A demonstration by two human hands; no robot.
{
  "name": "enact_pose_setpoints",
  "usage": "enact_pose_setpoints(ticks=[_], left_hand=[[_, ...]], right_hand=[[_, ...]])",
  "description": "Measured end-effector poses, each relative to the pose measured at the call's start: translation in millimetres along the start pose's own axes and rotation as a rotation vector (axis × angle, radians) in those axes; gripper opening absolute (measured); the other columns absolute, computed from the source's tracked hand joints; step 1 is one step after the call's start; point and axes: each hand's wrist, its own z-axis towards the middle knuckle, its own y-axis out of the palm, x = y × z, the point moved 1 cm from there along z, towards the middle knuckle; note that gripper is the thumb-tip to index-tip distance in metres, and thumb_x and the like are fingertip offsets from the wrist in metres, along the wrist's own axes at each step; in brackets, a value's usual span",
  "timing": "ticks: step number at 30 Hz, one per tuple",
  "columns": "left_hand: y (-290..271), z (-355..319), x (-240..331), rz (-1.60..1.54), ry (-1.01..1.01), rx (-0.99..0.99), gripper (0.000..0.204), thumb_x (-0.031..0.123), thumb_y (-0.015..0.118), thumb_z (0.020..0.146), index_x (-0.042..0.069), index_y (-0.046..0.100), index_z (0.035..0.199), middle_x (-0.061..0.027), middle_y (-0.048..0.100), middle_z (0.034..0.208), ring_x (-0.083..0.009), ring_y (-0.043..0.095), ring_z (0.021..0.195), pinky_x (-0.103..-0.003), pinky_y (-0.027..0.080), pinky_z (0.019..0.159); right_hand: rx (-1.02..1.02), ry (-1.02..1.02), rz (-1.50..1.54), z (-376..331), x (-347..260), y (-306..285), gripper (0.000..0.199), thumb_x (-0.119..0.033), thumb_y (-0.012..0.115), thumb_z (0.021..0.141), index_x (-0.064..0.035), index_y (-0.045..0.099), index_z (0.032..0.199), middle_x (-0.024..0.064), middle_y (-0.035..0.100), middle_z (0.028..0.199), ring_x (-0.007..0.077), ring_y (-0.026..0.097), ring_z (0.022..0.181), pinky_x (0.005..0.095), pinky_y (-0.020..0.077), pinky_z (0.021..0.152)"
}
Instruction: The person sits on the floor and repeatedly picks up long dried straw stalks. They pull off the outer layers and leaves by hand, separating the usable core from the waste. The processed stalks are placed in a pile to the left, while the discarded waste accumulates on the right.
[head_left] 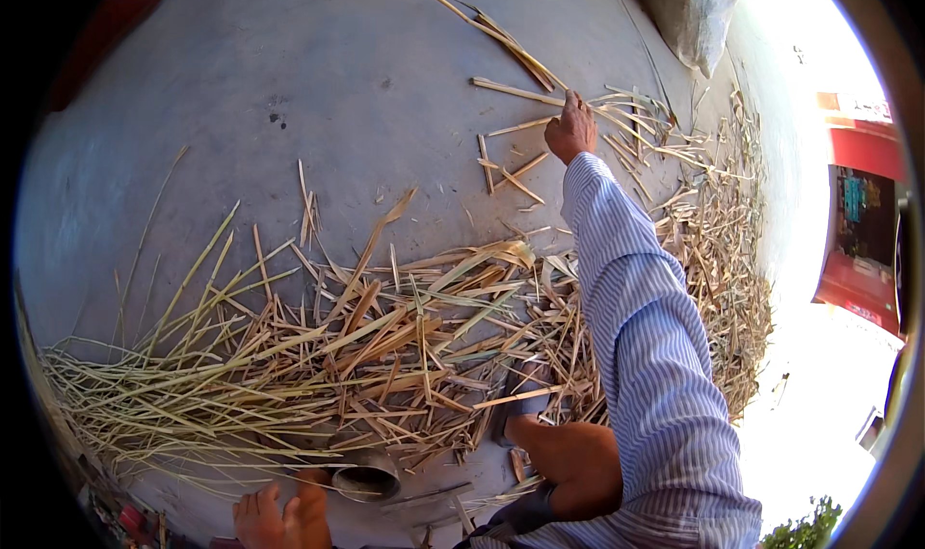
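Observation:
My right arm, in a blue-and-white striped sleeve, reaches far across the floor. At its end my right hand (572,127) is closed around a dry stalk (518,91) among scattered pieces. Long pale strips (482,30) lie just beyond it. Low at the left, my left hand (260,518) has its fingers loosely bent and apart, with nothing visible in them. Close to this hand, a round metal vessel (366,480) lies with its mouth showing. Thin greenish stalks (183,380) spread over the floor beyond the left hand.
A heap of broken dry stalks and leaves (713,260) curves along the right. My sandalled foot (525,395) stands in the litter, under my bent leg (573,462). A pale sack (699,14) stands at the far right on the grey floor (260,96).

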Motion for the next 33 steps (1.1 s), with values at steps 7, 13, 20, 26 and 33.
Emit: enact_pose_setpoints(ticks=[7, 13, 20, 26, 33], left_hand=[[7, 7, 10, -0.109, -0.198, -0.137, 0.025, 0.031, 0.061, 0.090, 0.009, 0.066, 0.100, -0.0102, 0.066, 0.102, -0.0320, 0.060, 0.085, -0.046, 0.048, 0.074], [4, 4, 6, -0.110, -0.064, -0.154, 0.025, 0.031, 0.061, 0.090, 0.010, 0.066, 0.100, -0.0088, 0.067, 0.103, -0.0315, 0.060, 0.085, -0.046, 0.047, 0.073], [-11, -5, -3, -0.037, 0.188, -0.202, 0.019, 0.023, 0.060, 0.091, 0.008, 0.067, 0.101, -0.0110, 0.066, 0.103, -0.0332, 0.061, 0.087, -0.047, 0.046, 0.074], [-18, -50, 13, 0.014, 0.089, -0.038, 0.024, 0.023, 0.063, 0.090, 0.012, 0.068, 0.111, -0.0189, 0.066, 0.107, -0.0362, 0.061, 0.088, -0.049, 0.046, 0.079], [-58, -93, 56, 0.017, 0.272, 0.714, 0.052, 0.017, 0.079, 0.073, 0.003, 0.057, 0.118, -0.0129, 0.062, 0.116, -0.0289, 0.059, 0.100, -0.045, 0.041, 0.086]], right_hand=[[-0.184, 0.014, -0.111, 28, 16, 11, 0.054, -0.007, 0.060, 0.078, -0.0087, 0.052, 0.132, 0.0141, 0.055, 0.135, 0.0330, 0.046, 0.131, 0.0453, 0.0364, 0.108], [-0.087, -0.303, -0.362, -59, 40, -8, 0.020, -0.023, 0.063, 0.088, -0.0122, 0.067, 0.104, 0.0089, 0.067, 0.103, 0.0278, 0.061, 0.104, 0.0441, 0.0428, 0.091], [-0.246, -0.493, -0.082, -151, 70, -53, 0.028, -0.034, 0.062, 0.091, -0.0107, 0.067, 0.104, 0.0100, 0.068, 0.086, 0.0303, 0.064, 0.085, 0.0453, 0.0488, 0.076], [-0.411, -0.408, -0.112, -236, 51, -140, 0.027, -0.029, 0.054, 0.098, -0.0043, 0.063, 0.103, 0.0151, 0.065, 0.078, 0.0288, 0.062, 0.058, 0.0410, 0.0468, 0.047], [-0.024, -0.889, -0.057, -344, -84, -290, 0.012, -0.013, 0.063, 0.083, -0.0037, 0.061, 0.090, 0.0092, 0.059, 0.074, 0.0245, 0.066, 0.068, 0.0361, 0.0526, 0.051]])
